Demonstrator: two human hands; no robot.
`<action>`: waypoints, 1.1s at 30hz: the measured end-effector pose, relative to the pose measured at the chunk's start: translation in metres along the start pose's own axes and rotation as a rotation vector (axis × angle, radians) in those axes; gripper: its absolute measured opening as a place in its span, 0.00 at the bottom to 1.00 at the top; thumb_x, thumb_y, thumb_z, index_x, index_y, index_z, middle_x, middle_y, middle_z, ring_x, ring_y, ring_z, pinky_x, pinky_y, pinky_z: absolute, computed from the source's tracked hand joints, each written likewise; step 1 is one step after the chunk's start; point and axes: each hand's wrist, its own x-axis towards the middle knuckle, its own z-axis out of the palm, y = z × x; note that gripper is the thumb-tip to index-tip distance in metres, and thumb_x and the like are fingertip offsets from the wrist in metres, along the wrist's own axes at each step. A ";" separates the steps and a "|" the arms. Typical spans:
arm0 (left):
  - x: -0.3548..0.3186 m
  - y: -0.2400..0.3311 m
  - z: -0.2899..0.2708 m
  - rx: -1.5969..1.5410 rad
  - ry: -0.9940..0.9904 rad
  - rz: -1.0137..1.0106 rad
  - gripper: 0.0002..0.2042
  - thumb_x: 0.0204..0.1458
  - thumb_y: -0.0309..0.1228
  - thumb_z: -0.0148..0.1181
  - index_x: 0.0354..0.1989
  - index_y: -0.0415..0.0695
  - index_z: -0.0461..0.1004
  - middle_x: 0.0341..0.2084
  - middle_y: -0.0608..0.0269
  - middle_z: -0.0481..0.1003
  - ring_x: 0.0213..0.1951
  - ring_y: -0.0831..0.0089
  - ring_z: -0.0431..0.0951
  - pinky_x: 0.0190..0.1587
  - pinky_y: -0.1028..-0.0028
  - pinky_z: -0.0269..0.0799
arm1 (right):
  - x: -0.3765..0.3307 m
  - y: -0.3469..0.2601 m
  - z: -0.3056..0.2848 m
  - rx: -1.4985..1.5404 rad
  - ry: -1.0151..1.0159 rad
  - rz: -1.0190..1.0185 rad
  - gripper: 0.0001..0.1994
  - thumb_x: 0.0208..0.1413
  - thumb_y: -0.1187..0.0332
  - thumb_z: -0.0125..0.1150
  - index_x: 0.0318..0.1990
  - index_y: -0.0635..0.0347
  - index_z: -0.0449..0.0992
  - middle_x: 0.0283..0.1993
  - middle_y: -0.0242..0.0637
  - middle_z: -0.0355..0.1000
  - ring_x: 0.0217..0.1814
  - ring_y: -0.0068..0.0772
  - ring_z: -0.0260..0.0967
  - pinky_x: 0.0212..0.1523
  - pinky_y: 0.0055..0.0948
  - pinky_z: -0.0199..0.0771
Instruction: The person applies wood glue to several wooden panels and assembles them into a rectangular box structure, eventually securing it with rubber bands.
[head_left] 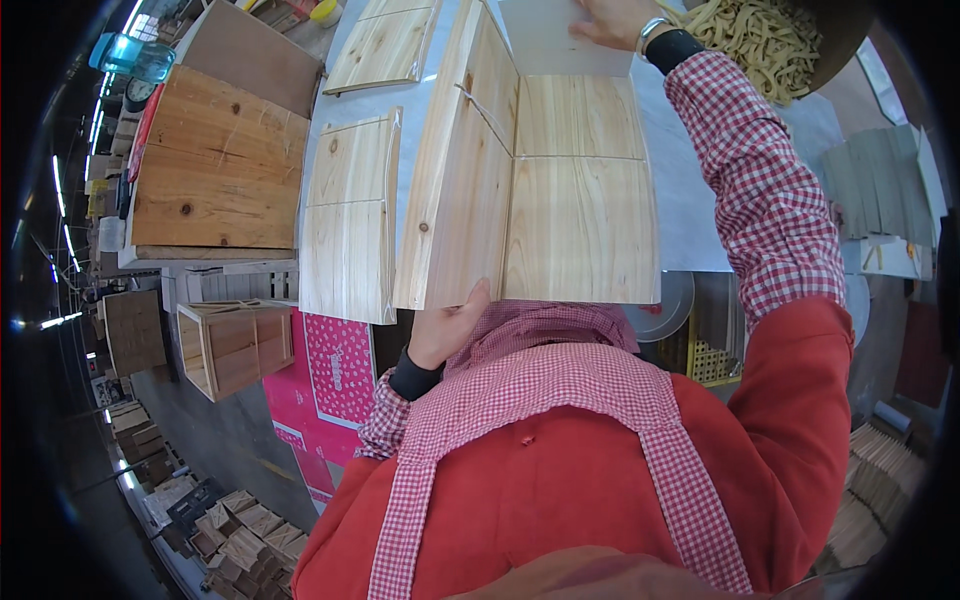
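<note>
Hands on hinged pale wooden panel assembly (530, 190) over the tabletop (680, 200).
We note the left hand (450, 330) grasping the assembly's near lower edge, thumb on the wood, and the right hand (615, 20) gripping its far top edge. Loose wooden boards (350, 215) lie just beside it, to the left.

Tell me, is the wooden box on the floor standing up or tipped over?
Tipped over. The wooden crate lies on its side on the floor, its open side facing sideways, not up.
</note>
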 end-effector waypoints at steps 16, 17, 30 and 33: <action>0.014 0.007 0.000 0.139 0.040 0.222 0.14 0.54 0.30 0.64 0.46 0.34 0.77 0.35 0.50 0.80 0.37 0.61 0.81 0.40 0.67 0.77 | 0.000 -0.004 0.006 0.004 0.091 0.022 0.14 0.45 0.55 0.63 0.35 0.53 0.75 0.27 0.46 0.76 0.32 0.53 0.76 0.34 0.51 0.74; 0.013 0.008 0.000 0.140 0.076 0.283 0.14 0.53 0.30 0.64 0.45 0.34 0.77 0.34 0.50 0.80 0.36 0.60 0.82 0.40 0.67 0.77 | 0.000 -0.005 0.006 0.002 0.076 0.032 0.14 0.46 0.55 0.63 0.35 0.54 0.75 0.27 0.46 0.76 0.32 0.52 0.76 0.34 0.51 0.74; 0.008 0.010 0.001 0.183 0.029 0.158 0.11 0.51 0.29 0.67 0.40 0.37 0.79 0.32 0.54 0.81 0.33 0.63 0.83 0.34 0.68 0.79 | 0.007 -0.008 0.005 0.055 0.118 -0.006 0.12 0.44 0.58 0.62 0.33 0.54 0.75 0.25 0.47 0.75 0.31 0.52 0.76 0.33 0.51 0.74; 0.007 0.012 -0.003 0.178 -0.047 0.042 0.13 0.54 0.30 0.66 0.44 0.36 0.78 0.35 0.53 0.80 0.37 0.62 0.81 0.40 0.67 0.78 | 0.006 -0.013 0.005 0.029 0.076 0.005 0.11 0.47 0.61 0.62 0.36 0.55 0.74 0.28 0.47 0.75 0.33 0.50 0.76 0.34 0.48 0.73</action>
